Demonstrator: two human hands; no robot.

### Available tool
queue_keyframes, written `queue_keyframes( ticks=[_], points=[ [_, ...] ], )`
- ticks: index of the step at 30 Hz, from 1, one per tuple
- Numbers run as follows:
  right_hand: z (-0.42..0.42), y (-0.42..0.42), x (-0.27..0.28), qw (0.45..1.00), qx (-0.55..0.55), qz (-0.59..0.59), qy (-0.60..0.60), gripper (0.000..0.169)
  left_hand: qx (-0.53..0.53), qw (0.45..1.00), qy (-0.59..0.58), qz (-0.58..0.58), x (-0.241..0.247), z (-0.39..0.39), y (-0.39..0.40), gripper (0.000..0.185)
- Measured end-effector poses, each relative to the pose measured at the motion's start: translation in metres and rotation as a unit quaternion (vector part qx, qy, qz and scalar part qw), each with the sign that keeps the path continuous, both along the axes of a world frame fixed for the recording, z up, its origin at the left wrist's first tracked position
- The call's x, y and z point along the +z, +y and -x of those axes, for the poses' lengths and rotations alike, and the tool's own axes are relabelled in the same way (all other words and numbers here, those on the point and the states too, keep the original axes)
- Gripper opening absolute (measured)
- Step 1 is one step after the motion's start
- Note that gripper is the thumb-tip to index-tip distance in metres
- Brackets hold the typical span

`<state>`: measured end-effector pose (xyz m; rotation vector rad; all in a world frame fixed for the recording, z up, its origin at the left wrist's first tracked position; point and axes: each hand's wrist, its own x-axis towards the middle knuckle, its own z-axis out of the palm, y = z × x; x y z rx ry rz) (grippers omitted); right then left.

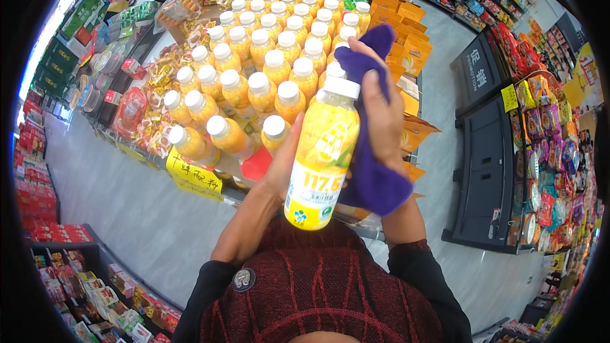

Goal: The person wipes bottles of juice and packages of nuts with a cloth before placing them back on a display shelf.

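Observation:
A plastic bottle of yellow corn drink (324,152) with a white cap is tilted in front of my chest. My left hand (282,164) grips it from the left side, most of the fingers hidden behind it. Against the bottle's right side, my right hand (381,114) holds a purple cloth (369,190) that drapes above and below the fingers. Beyond both hands, rows of matching white-capped bottles (259,88) stand upright on a display table. A red card (256,163) lies among the nearest bottles.
Wrapped snacks (159,85) lie left of the bottles; orange cartons (414,55) line the right. A handwritten yellow sign (193,174) hangs at the table's front edge. Dark promotion stands (486,162) rise at right across the grey floor (138,228). A snack shelf (102,290) is at lower left.

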<state>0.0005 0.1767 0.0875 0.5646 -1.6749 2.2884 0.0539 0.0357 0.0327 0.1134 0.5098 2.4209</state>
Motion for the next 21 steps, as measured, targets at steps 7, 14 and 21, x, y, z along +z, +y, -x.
queue_keyframes(
  ticks=[7,14,21],
  points=[
    [-0.043,-0.012,-0.018,0.913,0.173,0.351,-0.117,0.049,0.28,0.959,0.051,0.013,0.015,0.021,-0.005,0.076],
    [-0.083,-0.024,-0.019,0.87,-0.046,-0.417,0.257,0.035,0.304,0.914,0.159,0.216,-0.024,0.016,0.01,0.054],
    [-0.012,0.01,0.01,0.914,-0.137,-0.332,0.188,0.033,0.05,0.955,0.055,0.287,-0.017,-0.013,0.022,0.054]
  ],
)
